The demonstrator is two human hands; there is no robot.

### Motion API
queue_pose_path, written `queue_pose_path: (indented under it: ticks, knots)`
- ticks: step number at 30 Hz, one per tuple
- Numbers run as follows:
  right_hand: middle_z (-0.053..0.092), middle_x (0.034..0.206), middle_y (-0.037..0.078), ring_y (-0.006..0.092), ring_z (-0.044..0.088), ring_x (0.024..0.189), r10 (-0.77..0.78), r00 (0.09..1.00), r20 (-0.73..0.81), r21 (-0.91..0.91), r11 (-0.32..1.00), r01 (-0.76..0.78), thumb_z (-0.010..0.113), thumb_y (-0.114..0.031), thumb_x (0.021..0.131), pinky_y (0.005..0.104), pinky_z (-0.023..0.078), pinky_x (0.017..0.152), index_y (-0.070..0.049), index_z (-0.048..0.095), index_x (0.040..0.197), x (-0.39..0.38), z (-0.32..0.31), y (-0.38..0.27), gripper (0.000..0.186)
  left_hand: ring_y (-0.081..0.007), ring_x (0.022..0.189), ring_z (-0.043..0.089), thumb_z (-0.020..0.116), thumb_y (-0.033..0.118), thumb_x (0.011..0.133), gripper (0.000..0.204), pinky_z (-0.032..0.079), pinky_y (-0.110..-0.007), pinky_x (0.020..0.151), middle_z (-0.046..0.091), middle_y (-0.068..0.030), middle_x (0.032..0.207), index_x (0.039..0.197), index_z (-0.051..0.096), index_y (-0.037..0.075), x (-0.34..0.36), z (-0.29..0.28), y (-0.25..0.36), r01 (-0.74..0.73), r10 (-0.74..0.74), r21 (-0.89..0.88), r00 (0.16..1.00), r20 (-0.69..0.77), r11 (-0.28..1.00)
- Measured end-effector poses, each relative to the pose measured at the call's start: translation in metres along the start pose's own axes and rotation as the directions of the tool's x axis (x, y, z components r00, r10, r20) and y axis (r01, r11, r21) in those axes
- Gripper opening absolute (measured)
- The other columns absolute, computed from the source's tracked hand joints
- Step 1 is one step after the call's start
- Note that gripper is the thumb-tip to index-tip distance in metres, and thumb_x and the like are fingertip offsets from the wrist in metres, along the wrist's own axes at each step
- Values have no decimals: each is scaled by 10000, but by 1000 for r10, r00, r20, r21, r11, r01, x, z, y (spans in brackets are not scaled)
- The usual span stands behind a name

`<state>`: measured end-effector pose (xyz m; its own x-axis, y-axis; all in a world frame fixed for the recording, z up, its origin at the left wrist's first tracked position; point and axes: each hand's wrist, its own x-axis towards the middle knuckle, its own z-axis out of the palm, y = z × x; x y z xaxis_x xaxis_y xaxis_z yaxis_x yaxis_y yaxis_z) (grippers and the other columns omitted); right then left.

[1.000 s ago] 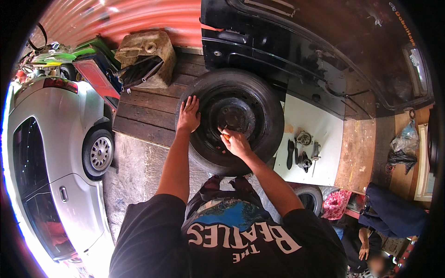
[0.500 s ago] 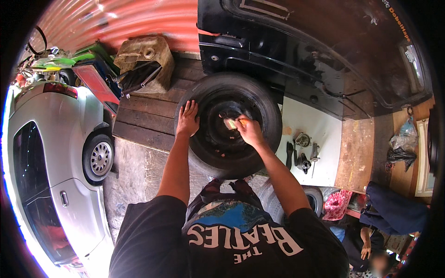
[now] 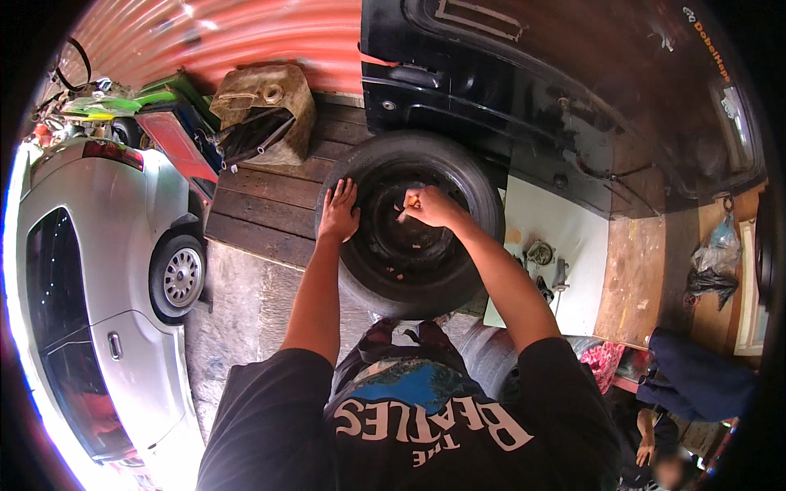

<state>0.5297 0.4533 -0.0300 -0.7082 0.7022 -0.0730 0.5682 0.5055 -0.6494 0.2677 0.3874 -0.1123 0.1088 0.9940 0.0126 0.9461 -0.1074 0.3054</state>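
A black car wheel lies flat before me, its dark steel rim (image 3: 438, 244) ringed by a tyre (image 3: 483, 254). Pale flakes or worn spots mark the rim. My left hand (image 3: 339, 214) rests on the left sidewall, fingers stretched out and holding nothing. Over the rim's centre, my right hand (image 3: 432, 206) is closed around a small orange-handled tool (image 3: 412, 199). The tool's pale end points down toward the hub; my fingers cover most of it, so its exact kind is unclear.
A wooden plank bench (image 3: 262, 209) bears a cut-open jerrycan (image 3: 270, 106). A silver car (image 3: 123, 262) stands at left. Black car panel (image 3: 524, 106) is behind the wheel. Metal parts (image 3: 540, 252) lie on a white board (image 3: 573, 254) at right. Another person's hand (image 3: 645, 450) shows at lower right.
My right hand has moved farther away and a little left over the rim, turning the tool more steeply downward. My left hand stays on the tyre. The whole view has shifted slightly.
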Motion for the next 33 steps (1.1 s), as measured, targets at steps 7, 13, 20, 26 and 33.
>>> queue_pose_path:
  ticks: [7,13,20,26,33]
  knots:
    - [706,796,140,296,697,749,50,978,-204,84,996,-34,698,-208,823,370,537,674,-40,655,865,11,-6,-4,179,-237,1486,145,558,227,897,676,116,-459,1206,208,-58,1600,1505,296,94,1,0,1,8,-8,-3,1000,3,1000]
    - [705,788,132,308,688,728,39,994,-105,-38,998,-44,647,-222,833,397,529,671,-53,645,835,13,9,-1,169,-236,1488,134,567,225,893,684,111,-462,1207,205,-59,1601,1506,292,96,1,-2,3,4,-4,-9,1000,13,1000]
    - [686,743,135,322,678,737,156,977,-147,-20,987,-161,628,-240,821,420,516,673,-67,643,811,5,-25,-11,174,-235,1488,137,581,222,863,715,106,-454,1211,200,-58,1602,1504,293,85,0,-1,0,-1,1,-8,1000,10,1000]
    - [707,772,119,269,697,724,146,988,-51,241,962,-129,627,-164,866,340,514,663,-51,636,844,-18,21,-46,116,-236,1493,118,648,191,803,804,119,-446,1210,174,-50,1609,1511,277,106,-2,-10,5,10,-22,157,997,78,988]
    - [701,874,132,289,688,805,104,926,-363,-64,989,-136,627,-140,846,379,528,689,-61,650,902,-66,27,-28,99,-212,1496,92,574,242,840,781,90,-423,1216,152,-47,1615,1526,232,88,-13,-11,17,-3,1,239,1000,8,971]
